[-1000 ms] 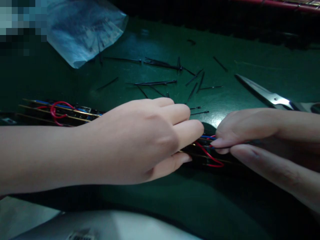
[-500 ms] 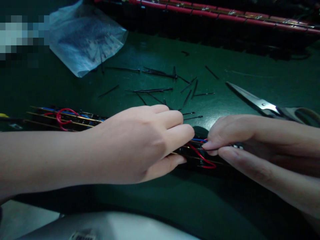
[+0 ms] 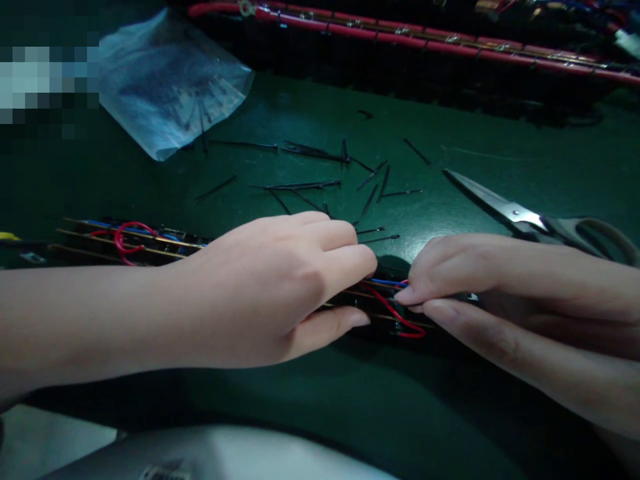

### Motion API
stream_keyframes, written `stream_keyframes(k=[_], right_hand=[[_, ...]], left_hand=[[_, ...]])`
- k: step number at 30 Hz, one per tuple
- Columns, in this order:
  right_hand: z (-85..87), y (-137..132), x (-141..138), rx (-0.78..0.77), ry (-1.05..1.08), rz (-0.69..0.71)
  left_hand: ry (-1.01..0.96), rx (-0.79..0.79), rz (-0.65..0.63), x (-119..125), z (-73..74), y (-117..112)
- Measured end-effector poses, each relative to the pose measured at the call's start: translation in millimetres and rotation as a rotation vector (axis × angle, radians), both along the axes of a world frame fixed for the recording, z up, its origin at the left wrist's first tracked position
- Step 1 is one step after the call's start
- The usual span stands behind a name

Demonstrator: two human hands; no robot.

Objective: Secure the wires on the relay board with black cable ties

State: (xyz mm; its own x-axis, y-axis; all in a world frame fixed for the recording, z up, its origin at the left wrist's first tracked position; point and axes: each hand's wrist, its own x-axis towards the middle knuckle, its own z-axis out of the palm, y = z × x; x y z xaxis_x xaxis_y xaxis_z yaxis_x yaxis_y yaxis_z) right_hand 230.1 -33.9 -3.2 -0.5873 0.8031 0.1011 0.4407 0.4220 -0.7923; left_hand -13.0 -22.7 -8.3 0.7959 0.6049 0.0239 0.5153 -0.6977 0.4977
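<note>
My left hand is closed over a long, narrow stack of circuit boards, fingers on its far side and thumb on the near side. Blue and red wires run along the stack, and a red wire loops out between my hands. At the stack's right part, my right hand pinches a thin dark strip between thumb and index finger. It resembles a cable tie, but the fingers cover most of it. Several black cable ties lie scattered on the green table just beyond my hands.
Scissors lie beyond my right hand, blades pointing left. A clear plastic bag with dark thin pieces inside rests at the back left. Along the back stretches a long dark assembly with red cables. A pale surface shows at the near edge.
The view has shifted slightly, so most things sit a little lower and to the left. Both hands keep nearly the same place on the stack; the right thumb and index finger have closed slightly.
</note>
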Motion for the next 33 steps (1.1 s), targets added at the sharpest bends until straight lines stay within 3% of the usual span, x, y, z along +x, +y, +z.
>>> stream_keyframes(k=[4, 9, 14, 17, 25, 33], right_hand=[[2.9, 1, -1, -0.001, 0.013, 0.062], [1.9, 4, -1, -0.014, 0.021, 0.044], [0.3, 5, 1, -0.037, 0.003, 0.041], [2.6, 2, 0, 0.005, 0.000, -0.001], [1.9, 6, -4, 0.104, -0.048, -0.079], [-2.7, 9, -5, 0.088, -0.046, -0.147]], left_hand=[[-0.014, -0.028, 0.016, 1, -0.5, 0], [-0.099, -0.191, 0.095, 0, 6.3, 4], [-0.329, -0.500, 0.313, -6, 12.0, 12], [-0.406, -0.580, 0.400, -6, 11.5, 14], [-0.332, -0.503, 0.323, -7, 10.2, 13], [-0.163, -0.372, 0.244, -2, 9.4, 8]])
